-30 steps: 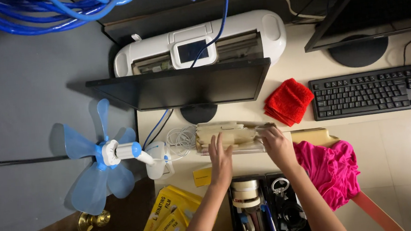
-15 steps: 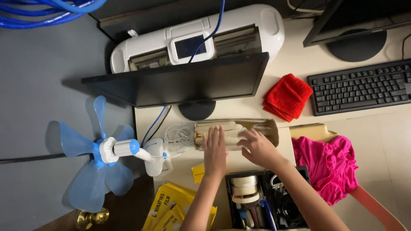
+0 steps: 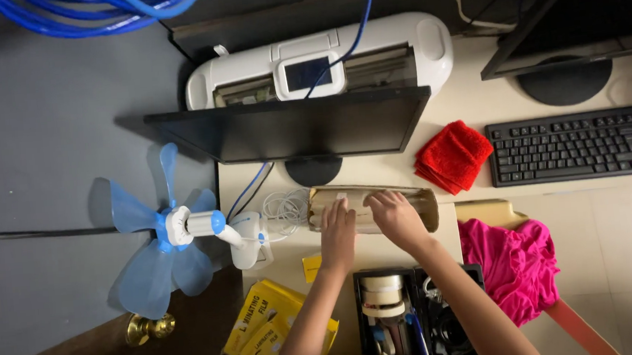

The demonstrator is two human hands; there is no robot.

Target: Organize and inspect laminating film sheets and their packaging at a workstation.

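Left hand [image 3: 337,232] and right hand [image 3: 394,220] press flat, fingers spread, on a long brown cardboard box [image 3: 373,204] near the cream desk's [image 3: 406,170] left edge, steadying it; nothing gripped.

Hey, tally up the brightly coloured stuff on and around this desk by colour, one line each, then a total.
Red: 1, folded red cloth
Pink: 1, pink fabric
Yellow: 2, yellow packet, yellow sticky note
Blue: 1, blue-bladed fan
Total: 5
Both hands, left hand and right hand, rest on the brown cardboard box.

Yellow film packs [image 3: 268,331] at desk's front-left; dark flat monitor [image 3: 289,127] behind.
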